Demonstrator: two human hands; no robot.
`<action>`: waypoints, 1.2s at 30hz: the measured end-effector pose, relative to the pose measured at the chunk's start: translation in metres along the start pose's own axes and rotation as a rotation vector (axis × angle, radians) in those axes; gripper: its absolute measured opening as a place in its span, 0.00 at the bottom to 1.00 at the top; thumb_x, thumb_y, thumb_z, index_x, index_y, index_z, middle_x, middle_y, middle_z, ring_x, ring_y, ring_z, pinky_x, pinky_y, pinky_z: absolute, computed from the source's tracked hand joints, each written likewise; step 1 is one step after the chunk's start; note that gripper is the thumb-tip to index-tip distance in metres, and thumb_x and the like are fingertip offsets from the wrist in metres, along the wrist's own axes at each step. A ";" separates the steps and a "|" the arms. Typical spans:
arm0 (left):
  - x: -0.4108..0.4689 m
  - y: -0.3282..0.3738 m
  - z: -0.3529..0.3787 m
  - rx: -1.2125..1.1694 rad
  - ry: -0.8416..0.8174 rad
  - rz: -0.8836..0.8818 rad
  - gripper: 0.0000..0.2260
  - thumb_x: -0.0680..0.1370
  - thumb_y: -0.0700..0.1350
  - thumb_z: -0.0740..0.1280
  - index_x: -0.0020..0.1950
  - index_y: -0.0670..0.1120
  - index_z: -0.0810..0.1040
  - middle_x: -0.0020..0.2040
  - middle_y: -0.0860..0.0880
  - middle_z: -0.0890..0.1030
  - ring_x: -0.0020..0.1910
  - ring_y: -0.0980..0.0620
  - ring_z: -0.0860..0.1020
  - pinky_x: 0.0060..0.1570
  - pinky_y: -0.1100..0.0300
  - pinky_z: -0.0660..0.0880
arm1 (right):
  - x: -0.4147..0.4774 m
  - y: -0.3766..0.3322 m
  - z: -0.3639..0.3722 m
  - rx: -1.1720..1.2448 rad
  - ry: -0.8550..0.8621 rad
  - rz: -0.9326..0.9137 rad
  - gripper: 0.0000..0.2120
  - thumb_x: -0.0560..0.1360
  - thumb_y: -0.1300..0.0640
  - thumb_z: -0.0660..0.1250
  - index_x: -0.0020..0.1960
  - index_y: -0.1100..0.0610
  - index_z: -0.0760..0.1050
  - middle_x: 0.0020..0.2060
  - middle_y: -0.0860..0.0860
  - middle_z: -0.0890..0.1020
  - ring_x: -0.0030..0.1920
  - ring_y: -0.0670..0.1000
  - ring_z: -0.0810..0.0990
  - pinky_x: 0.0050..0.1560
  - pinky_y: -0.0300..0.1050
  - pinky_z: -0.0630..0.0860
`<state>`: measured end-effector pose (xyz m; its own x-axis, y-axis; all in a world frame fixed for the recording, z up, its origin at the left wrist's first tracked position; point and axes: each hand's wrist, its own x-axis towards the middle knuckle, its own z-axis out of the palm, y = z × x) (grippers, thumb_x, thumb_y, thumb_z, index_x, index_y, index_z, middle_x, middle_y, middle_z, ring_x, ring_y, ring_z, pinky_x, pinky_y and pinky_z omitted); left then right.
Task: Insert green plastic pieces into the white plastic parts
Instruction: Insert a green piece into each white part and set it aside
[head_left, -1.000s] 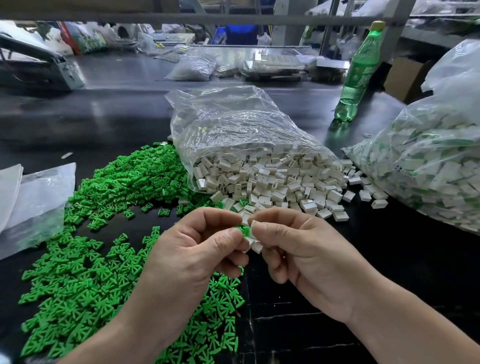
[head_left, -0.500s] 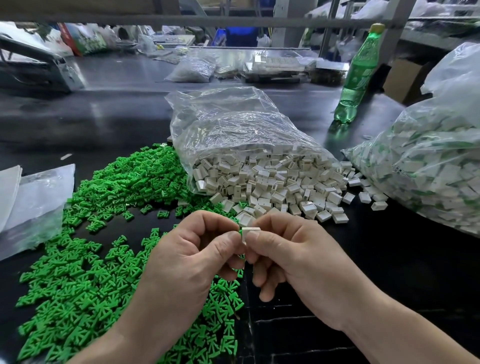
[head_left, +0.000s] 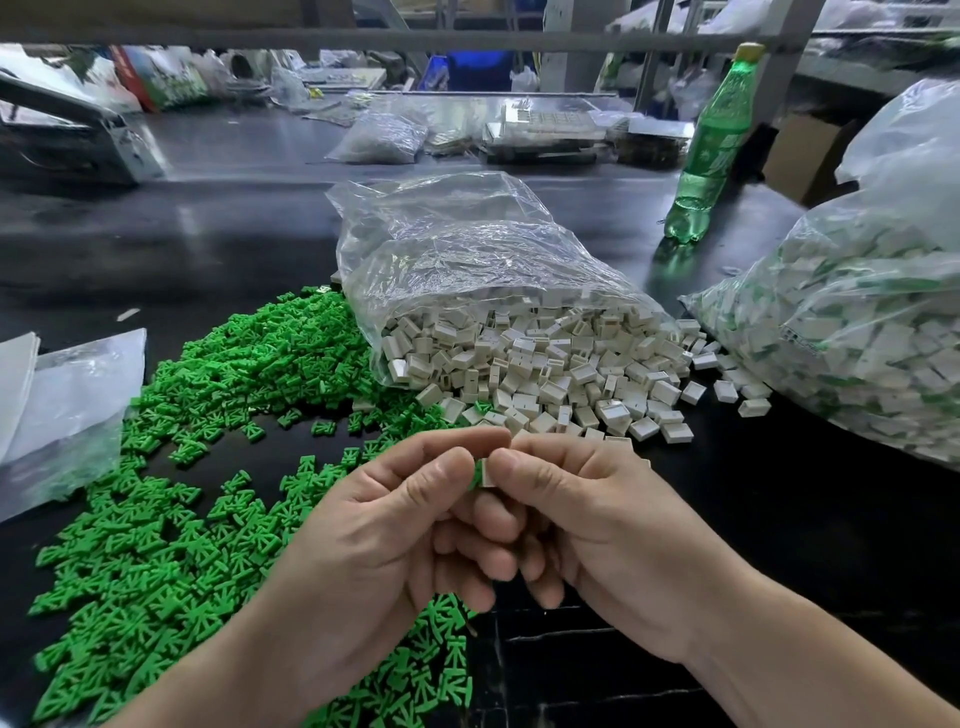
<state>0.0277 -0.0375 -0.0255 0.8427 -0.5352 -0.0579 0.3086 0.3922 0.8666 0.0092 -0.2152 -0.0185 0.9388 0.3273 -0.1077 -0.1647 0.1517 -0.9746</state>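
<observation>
My left hand (head_left: 395, 525) and my right hand (head_left: 587, 525) meet fingertip to fingertip over the dark table. Between the thumbs sits one small white plastic part (head_left: 487, 473) with a sliver of a green piece (head_left: 476, 475) showing at its left side. Both hands pinch this pair; most of it is hidden by the fingers. A wide heap of loose green pieces (head_left: 197, 467) covers the table to the left. White parts (head_left: 545, 374) spill from an open clear bag (head_left: 467, 249) just beyond my hands.
A big clear bag of white parts with green in them (head_left: 857, 332) lies at the right. A green drink bottle (head_left: 711, 145) stands behind it. Flat plastic bags (head_left: 67, 405) lie at the left edge. More bags and trays sit at the table's far side.
Both hands have shifted slightly lower and closer together. The white part, seen clearly above the thumbs half a second ago, is now mostly covered between the thumbs.
</observation>
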 end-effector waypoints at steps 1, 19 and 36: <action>0.000 0.001 0.000 -0.043 -0.025 -0.032 0.21 0.71 0.49 0.76 0.61 0.42 0.81 0.37 0.41 0.82 0.32 0.48 0.82 0.27 0.59 0.78 | 0.000 0.000 0.000 0.020 -0.012 0.008 0.11 0.78 0.50 0.68 0.43 0.55 0.81 0.32 0.51 0.79 0.28 0.47 0.74 0.24 0.38 0.71; 0.001 -0.005 0.005 -0.243 -0.009 -0.044 0.23 0.64 0.47 0.83 0.56 0.42 0.83 0.38 0.39 0.84 0.32 0.46 0.84 0.29 0.58 0.81 | -0.004 -0.003 0.010 0.127 0.041 0.010 0.08 0.76 0.50 0.69 0.44 0.51 0.84 0.29 0.49 0.75 0.25 0.45 0.70 0.21 0.36 0.66; 0.002 -0.006 0.007 -0.254 -0.054 0.025 0.17 0.68 0.47 0.79 0.54 0.44 0.84 0.35 0.42 0.84 0.31 0.47 0.84 0.28 0.58 0.80 | -0.005 -0.004 0.015 0.123 0.019 -0.012 0.12 0.77 0.47 0.69 0.45 0.55 0.83 0.27 0.49 0.76 0.24 0.45 0.70 0.21 0.36 0.66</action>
<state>0.0244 -0.0463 -0.0276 0.8288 -0.5595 -0.0050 0.3942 0.5775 0.7149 0.0006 -0.2039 -0.0112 0.9463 0.3071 -0.1009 -0.1880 0.2688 -0.9447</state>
